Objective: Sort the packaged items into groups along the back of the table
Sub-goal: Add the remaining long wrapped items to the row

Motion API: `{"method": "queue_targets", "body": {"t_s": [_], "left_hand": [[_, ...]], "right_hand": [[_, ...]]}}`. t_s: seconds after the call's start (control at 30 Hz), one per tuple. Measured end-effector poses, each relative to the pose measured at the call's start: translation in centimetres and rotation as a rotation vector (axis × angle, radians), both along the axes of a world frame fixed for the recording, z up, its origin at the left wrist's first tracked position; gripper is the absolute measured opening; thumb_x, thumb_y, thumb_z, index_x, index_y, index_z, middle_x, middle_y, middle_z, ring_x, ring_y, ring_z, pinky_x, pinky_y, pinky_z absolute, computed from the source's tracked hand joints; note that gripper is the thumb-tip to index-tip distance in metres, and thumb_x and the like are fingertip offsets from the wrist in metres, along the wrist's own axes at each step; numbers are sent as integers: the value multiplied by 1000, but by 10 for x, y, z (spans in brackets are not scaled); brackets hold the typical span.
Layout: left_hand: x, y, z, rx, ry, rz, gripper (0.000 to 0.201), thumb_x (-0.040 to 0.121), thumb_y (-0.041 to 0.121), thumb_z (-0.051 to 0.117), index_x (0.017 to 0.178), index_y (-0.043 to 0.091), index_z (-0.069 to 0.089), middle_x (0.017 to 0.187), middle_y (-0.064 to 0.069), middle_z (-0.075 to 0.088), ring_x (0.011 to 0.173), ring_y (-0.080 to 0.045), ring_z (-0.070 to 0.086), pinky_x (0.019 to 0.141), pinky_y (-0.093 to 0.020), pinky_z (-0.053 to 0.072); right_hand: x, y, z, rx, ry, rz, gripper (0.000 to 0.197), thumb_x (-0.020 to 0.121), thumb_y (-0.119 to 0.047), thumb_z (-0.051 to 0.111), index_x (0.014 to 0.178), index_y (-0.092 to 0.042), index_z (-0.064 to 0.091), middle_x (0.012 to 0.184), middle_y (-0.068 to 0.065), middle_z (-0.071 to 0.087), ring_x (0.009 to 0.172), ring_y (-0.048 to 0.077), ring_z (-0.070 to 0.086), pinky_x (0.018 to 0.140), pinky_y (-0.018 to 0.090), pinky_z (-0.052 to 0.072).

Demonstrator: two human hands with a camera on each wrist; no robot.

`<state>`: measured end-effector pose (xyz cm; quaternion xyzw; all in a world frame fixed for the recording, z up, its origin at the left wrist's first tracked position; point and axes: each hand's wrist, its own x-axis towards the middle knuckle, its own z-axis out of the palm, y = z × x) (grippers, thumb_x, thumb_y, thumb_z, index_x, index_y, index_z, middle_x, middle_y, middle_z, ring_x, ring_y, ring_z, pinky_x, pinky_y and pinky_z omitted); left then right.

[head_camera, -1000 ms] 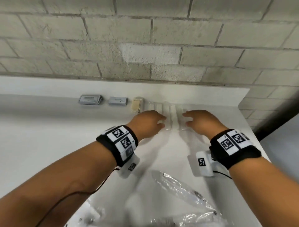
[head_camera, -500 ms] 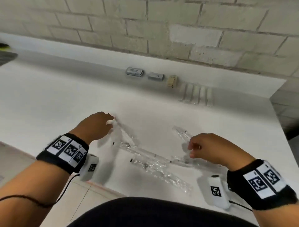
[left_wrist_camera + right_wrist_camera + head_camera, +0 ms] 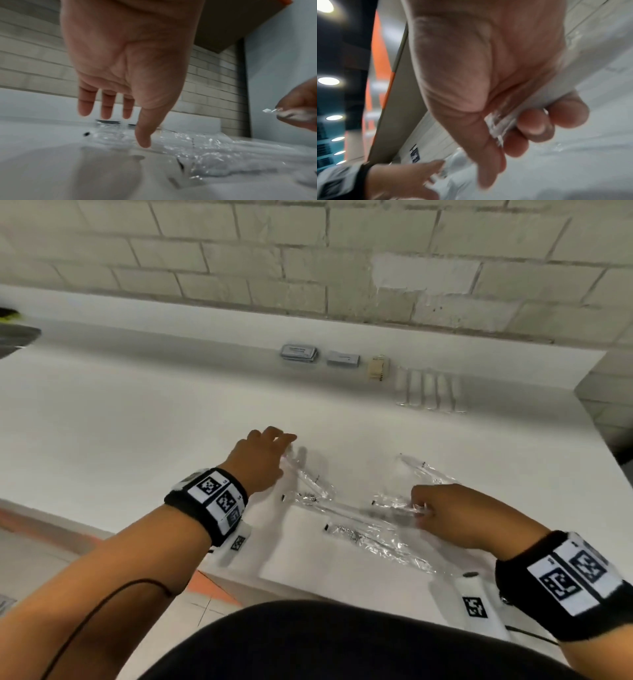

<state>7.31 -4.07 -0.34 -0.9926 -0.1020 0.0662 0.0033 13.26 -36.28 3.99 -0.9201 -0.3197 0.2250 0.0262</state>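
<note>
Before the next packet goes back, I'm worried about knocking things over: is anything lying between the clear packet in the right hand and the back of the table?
Nothing visible. The right hand pinches a clear packet; bare table runs up to the white packets.

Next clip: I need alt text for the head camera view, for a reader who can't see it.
Over a white table, the right hand pinches a clear plastic packet from a loose pile near the front edge, while the open left hand reaches another. Sorted small packages line the back, below a brick wall.
</note>
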Motion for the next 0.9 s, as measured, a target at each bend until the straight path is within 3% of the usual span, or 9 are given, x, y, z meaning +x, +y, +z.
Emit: {"method": "queue_targets", "body": {"t_s": [0.13, 0.2, 0.3, 0.43, 0.5, 0.57, 0.63, 0.7, 0.9], "left_hand": [[18, -12, 1, 77, 69, -191, 37, 88, 34, 61, 123, 21, 55, 127, -5, 50, 117, -28, 46, 95, -40, 45], [21, -11, 0, 138, 93, -209, 34, 90, 36, 55, 118, 17, 55, 120, -7, 52, 111, -29, 49, 92, -41, 45], [23, -7, 3, 158, 76, -213, 27, 94, 33, 49, 112, 13, 51, 112, -7, 57, 99, -27, 54, 82, -36, 42], [19, -14, 19, -159, -22, -136, 16, 96, 17, 40, 110, 10, 45, 106, -10, 60, 79, -26, 54, 69, -34, 40], [15, -26, 26, -330, 11, -136, 24, 95, 14, 40, 118, 13, 44, 111, -9, 59, 80, -24, 53, 68, -32, 39], [11, -43, 30, -397, 93, -194, 33, 94, 22, 45, 127, 19, 43, 119, -5, 56, 88, -22, 57, 72, -31, 41], [11, -57, 25, -329, 186, -282, 45, 90, 37, 55, 131, 22, 43, 125, -3, 52, 102, -23, 58, 77, -30, 41], [13, -68, 15, -215, 236, -364, 53, 84, 46, 62, 127, 19, 46, 123, -4, 50, 106, -24, 55, 76, -30, 39], [39, -96, 6, -73, 243, -432, 31, 84, 37, 59, 108, 17, 57, 112, -3, 60, 103, -22, 57, 70, -27, 36]], "right_hand": [[-38, 27, -10, -105, -1, 59, 29, 72, -46, 67, 88, -25, 54, 90, -8, 54, 81, 14, 56, 62, 29, 42], [-43, 34, -18, -198, -21, 43, 28, 78, -39, 65, 98, -21, 57, 94, -6, 49, 82, 16, 54, 62, 28, 40], [-43, 32, -22, -223, -6, 32, 16, 87, -33, 53, 97, -20, 56, 98, -2, 54, 86, 19, 55, 62, 28, 39], [-23, 12, -6, -103, -1, -106, 5, 91, -20, 44, 94, -25, 42, 97, 1, 59, 85, 22, 54, 68, 33, 41], [-2, 2, -1, -18, -131, -224, 10, 92, -16, 44, 100, -24, 44, 102, 4, 59, 87, 26, 55, 71, 34, 42], [21, -8, -4, 15, -245, -325, 20, 92, -23, 48, 111, -17, 50, 109, 10, 58, 92, 31, 58, 74, 35, 45], [37, -13, -15, -18, -252, -403, 34, 87, -36, 58, 113, -15, 54, 110, 12, 57, 95, 32, 59, 74, 35, 46], [46, -15, -26, -76, -221, -445, 42, 81, -43, 65, 114, -17, 57, 112, 11, 56, 101, 31, 59, 78, 35, 47], [63, -32, -42, -118, -227, -456, 41, 80, -45, 59, 111, -19, 56, 115, 8, 51, 110, 30, 51, 90, 39, 45]]}}
